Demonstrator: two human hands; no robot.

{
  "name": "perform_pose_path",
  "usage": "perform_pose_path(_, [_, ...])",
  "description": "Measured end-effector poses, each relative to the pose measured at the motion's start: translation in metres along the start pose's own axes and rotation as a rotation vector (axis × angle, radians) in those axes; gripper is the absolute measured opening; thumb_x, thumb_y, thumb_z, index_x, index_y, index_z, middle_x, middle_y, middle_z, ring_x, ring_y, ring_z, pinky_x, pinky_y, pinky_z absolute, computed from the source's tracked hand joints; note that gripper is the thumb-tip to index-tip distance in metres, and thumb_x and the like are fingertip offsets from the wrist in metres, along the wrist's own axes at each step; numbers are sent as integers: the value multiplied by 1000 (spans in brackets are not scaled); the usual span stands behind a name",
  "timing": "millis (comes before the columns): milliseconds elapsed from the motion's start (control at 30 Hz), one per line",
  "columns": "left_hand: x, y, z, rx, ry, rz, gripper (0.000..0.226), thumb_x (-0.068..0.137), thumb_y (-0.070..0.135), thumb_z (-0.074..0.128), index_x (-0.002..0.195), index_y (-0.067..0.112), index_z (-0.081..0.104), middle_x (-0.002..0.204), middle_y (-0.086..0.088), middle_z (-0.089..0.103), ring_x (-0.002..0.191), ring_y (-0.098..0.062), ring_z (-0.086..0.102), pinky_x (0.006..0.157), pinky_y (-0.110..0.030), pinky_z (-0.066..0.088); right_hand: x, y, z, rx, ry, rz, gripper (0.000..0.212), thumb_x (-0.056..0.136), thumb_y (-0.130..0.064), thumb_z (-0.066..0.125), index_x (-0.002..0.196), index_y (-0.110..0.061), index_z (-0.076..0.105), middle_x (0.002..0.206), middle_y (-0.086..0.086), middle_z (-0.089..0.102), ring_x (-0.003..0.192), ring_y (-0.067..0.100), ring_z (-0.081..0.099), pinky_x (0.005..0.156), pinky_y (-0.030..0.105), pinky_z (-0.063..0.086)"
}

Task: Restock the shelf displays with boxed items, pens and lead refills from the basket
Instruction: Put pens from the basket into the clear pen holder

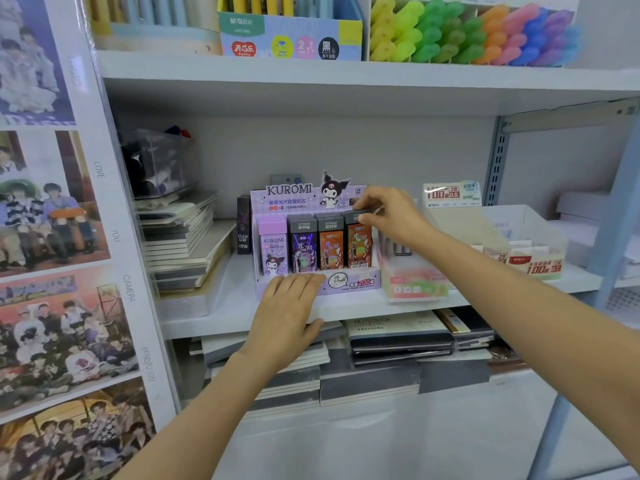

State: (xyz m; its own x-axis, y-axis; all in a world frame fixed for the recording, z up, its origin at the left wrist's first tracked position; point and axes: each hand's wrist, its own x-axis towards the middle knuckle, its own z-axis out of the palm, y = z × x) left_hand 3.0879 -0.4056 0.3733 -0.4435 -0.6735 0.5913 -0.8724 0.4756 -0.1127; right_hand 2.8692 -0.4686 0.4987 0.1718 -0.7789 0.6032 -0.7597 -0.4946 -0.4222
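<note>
Orange rectangular lead refill box [358, 245] stands upright, rightmost of four in front row of purple cardboard Kuromi display box [353, 284] on white metal shelf [349, 306]. Right hand [391, 213] pinches its dark top. Left hand [287, 306] flat, fingers straight, resting on display's front lip. Grey notebook stack [183, 244] left of display.

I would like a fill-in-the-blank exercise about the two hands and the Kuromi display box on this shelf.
The right hand pinches the ____ refill box of the front row.
The left hand rests flat on the ____ edge of the display box.
The front row holds ____ refill boxes.
Missing: rightmost, front, four.
</note>
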Motion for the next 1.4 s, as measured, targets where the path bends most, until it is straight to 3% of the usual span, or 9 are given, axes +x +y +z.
perform_pose_path(133, [1, -1, 1, -2, -5, -7, 66, 90, 41, 56, 148, 21, 32, 143, 5, 43, 131, -18, 38, 115, -35, 21, -1, 2, 6, -134, 27, 5, 12, 85, -11, 71, 96, -15, 70, 95, -8, 58, 89, 10, 54, 95, 43, 50])
perform_pose_path(367, [-2, 9, -7, -8, -45, -45, 70, 94, 38, 51, 153, 19, 17, 158, 1, 23, 147, -18, 14, 121, -39, 0, -22, -7, -8, -194, 67, -79, 25, 91, -21, 64, 116, -18, 66, 127, 3, 57, 116, 15, 52, 105, 37, 42])
perform_pose_path(567, [-25, 69, 13, -82, 183, 127, 44, 74, 6, 64, 118, 2, 61, 120, -17, 59, 112, -38, 55, 94, -48, 44, -130, -6, 11, 62, 55, -401, 13, 93, -15, 59, 94, -10, 71, 85, -4, 66, 73, 3, 54, 66, 14, 43])
perform_pose_path(700, [-63, 106, 71, -178, -69, 241, 33, 72, 3, 69, 104, 1, 66, 100, -16, 64, 91, -36, 61, 73, -42, 46, -213, 49, 55, 45, -208, -260, 14, 93, -17, 60, 85, -13, 70, 75, -7, 65, 64, 5, 52, 61, 21, 42])
perform_pose_path(867, [-134, 131, 160, -262, -565, 148, 31, 94, 22, 47, 124, 16, 55, 124, -4, 55, 118, -24, 47, 94, -33, 37, -300, 139, 116, 60, -447, 164, 13, 94, -26, 58, 89, -19, 68, 77, -11, 63, 66, 10, 60, 67, 36, 52])
perform_pose_path(1000, [-201, 156, 226, -319, -847, 68, 42, 99, 26, 40, 141, 17, 39, 144, -4, 41, 130, -20, 37, 101, -32, 33, -383, 201, 167, 36, -888, 423, 28, 95, -27, 58, 120, -16, 58, 114, 3, 64, 100, 19, 61, 88, 34, 51])
perform_pose_path(1100, [-244, 175, 256, -369, -1025, 40, 59, 99, 29, 42, 152, 14, 22, 161, -5, 16, 146, -19, 19, 115, -32, 21, -443, 229, 196, -6, -1130, 495, 59, 94, -31, 60, 146, -19, 35, 150, 6, 39, 132, 25, 43, 104, 36, 41])
perform_pose_path(1267, [-276, 185, 287, -309, -1092, 39, 69, 101, 37, 38, 155, 10, 3, 163, -6, -7, 150, -20, -8, 121, -35, 4, -488, 254, 230, -178, -1261, 484, 105, 83, -60, 64, 155, -28, -5, 163, -4, -9, 150, 21, -5, 118, 47, 15])
perform_pose_path(1400, [-292, 183, 297, -379, -1014, 10, 67, 102, 42, 33, 155, 13, 5, 162, -3, -8, 149, -18, -13, 121, -35, 0, -493, 263, 244, -327, -1207, 378, 82, 88, -41, 62, 153, -19, 16, 157, 4, 20, 145, 25, 13, 113, 46, 29])
